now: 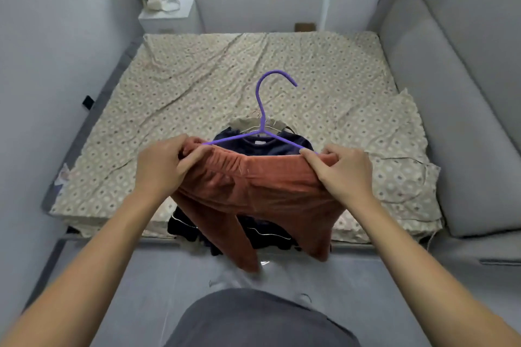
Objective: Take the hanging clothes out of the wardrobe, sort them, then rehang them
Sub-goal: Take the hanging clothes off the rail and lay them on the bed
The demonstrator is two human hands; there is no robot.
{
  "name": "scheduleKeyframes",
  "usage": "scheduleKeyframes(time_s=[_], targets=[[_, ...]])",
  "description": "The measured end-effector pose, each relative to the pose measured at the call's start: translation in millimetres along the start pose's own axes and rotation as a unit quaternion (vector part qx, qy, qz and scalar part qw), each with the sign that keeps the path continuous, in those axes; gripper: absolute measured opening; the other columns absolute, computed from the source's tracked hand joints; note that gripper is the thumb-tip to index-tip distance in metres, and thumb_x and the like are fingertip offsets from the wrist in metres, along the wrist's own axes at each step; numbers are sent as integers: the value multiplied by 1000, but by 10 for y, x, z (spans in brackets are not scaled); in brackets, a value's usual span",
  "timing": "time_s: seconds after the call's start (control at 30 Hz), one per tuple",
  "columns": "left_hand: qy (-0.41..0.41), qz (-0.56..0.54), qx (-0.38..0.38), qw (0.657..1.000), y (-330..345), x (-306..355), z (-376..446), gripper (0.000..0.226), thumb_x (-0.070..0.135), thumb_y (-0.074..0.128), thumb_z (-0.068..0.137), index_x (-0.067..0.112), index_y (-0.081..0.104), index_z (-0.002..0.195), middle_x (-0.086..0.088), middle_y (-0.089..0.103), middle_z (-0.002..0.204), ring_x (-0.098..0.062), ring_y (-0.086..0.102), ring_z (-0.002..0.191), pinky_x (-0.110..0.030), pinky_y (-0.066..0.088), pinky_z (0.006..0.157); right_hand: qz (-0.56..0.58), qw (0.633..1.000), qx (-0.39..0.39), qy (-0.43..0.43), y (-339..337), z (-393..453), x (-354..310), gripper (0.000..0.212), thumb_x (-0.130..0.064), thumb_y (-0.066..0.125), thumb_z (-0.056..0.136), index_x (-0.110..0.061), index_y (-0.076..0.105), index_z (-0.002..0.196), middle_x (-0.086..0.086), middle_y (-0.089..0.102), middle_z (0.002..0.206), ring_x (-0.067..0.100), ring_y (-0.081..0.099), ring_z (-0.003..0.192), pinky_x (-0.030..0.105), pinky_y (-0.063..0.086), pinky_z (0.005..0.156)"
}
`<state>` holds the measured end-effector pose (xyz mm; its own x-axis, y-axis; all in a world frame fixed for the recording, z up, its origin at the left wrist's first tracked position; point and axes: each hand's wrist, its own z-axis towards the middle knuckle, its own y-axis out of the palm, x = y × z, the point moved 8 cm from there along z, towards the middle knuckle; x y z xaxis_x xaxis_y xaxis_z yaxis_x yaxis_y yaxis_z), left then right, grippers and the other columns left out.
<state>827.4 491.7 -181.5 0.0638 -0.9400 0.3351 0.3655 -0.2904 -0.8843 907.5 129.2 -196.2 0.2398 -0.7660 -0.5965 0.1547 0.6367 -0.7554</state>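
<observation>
Head view: left hand [166, 162] and right hand [342, 169] each pinch an end of rust trousers [253, 191] on a purple hanger [263, 121], stretching the waistband, probably to work it free, above the bed [197, 79].

Both hands raised over the foot of the bed [197, 70]. Left hand [166, 163] and right hand [342, 172] each pinch one end of the waistband of rust-coloured trousers [253, 191], legs hanging down. A purple hanger [263, 121] sits at the waistband, hook upward. Dark garments [262, 145] lie on the patterned sheet beneath.
</observation>
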Motion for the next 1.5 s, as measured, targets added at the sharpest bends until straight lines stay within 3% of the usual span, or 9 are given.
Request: scheduleKeyframes(time_s=[0.2,0.37,0.57,0.67,0.77,0.83,0.93,1.2,1.5], targets=[[-51,-24,-20,998,445,-559,553,61,80,42,90,24,63,79,7,68,77,-22,63,73,-43,49,64,-28,997,-75,-18,714,924,-41,68,-83,53,79,-17,62,63,-2,63,59,26,65,69,34,40,59],[-19,-83,-117,989,1227,-909,1271,41,67,56,96,35,43,73,18,51,73,-18,52,75,-37,34,65,-39,989,-140,13,1411,1552,229,55,-73,61,87,-22,59,68,-6,62,63,24,64,74,36,46,65],[-9,-57,-189,980,2288,-1368,2037,50,70,44,97,22,47,85,-4,61,89,-30,57,89,-42,41,69,-37,963,-262,47,2298,2164,732,28,-51,73,87,-27,57,87,-10,60,81,22,60,86,40,47,74],[-21,-4,-206,978,2755,-1484,2255,42,64,49,99,24,44,86,-8,62,93,-36,58,95,-46,43,74,-61,957,-277,64,2714,2457,1019,26,-50,72,89,-28,58,91,-10,61,84,23,61,88,38,42,71],[-76,32,-205,975,3210,-1681,2413,45,60,50,101,16,55,97,-11,61,103,-36,56,104,-50,43,82,-76,956,-274,76,3182,2786,1285,26,-51,71,89,-27,59,91,-9,63,87,23,62,90,38,44,71],[-120,33,-186,975,3455,-1775,2505,41,51,53,103,11,59,111,-14,59,113,-39,54,110,-52,46,85,-87,959,-260,78,3467,2998,1435,23,-45,70,92,-26,64,102,-2,67,101,27,63,103,41,48,81],[-171,36,-184,967,3704,-1760,2567,38,37,52,105,9,56,129,-18,55,125,-41,52,117,-56,50,88,-112,951,-280,71,3824,3153,1605,44,-40,60,99,-19,56,138,8,59,135,33,49,131,49,42,105],[-173,51,-224,958,3449,-1313,2280,45,41,50,103,14,56,138,-12,58,121,-37,55,116,-53,50,90,-117,936,-331,-19,3716,2899,1226,56,-41,60,97,-20,48,148,7,56,140,33,47,132,50,40,109],[-232,96,-150,956,2210,-1183,1763,64,59,28,100,21,51,146,-4,55,131,-29,50,123,-48,47,91,-85,912,-340,-213,3334,2775,-27,59,-53,50,101,-24,44,151,2,52,143,27,44,135,47,39,108]])
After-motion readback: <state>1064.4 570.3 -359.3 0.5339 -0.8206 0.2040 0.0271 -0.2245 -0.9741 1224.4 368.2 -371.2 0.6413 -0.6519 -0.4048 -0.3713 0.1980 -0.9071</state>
